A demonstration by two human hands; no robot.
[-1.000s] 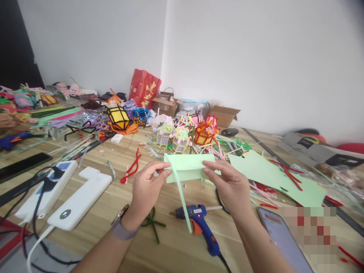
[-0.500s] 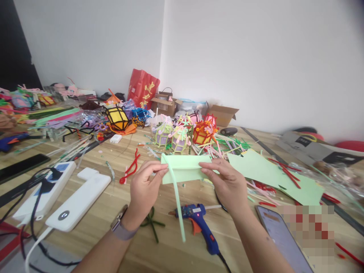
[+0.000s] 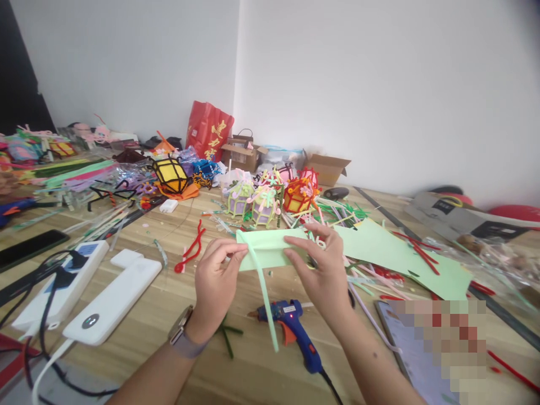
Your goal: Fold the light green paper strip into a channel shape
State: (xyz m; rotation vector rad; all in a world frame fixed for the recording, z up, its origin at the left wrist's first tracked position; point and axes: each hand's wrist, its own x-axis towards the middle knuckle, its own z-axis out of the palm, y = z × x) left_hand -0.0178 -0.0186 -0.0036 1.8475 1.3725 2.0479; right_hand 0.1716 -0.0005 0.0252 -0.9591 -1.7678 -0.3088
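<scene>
A small pale green paper piece is held up above the table, with a raised crease along its length. My left hand pinches its left end between thumb and fingers. A light green pipe cleaner crosses that end in front of the paper and hangs downward. At the right part of the paper is my right hand, its thumb and index finger on either side of the crease, the other fingers spread. Below lies a blue glue gun with an orange trigger and a small red light.
Small lanterns stand in the middle back, before cardboard boxes. A larger green sheet lies right, near a phone. A power strip and white power bank lie left. Red pipe cleaners are scattered about.
My right hand has shifted left along the paper, its fingertips moving inward from the right end. My left hand keeps its pinch. The view has moved slightly.
</scene>
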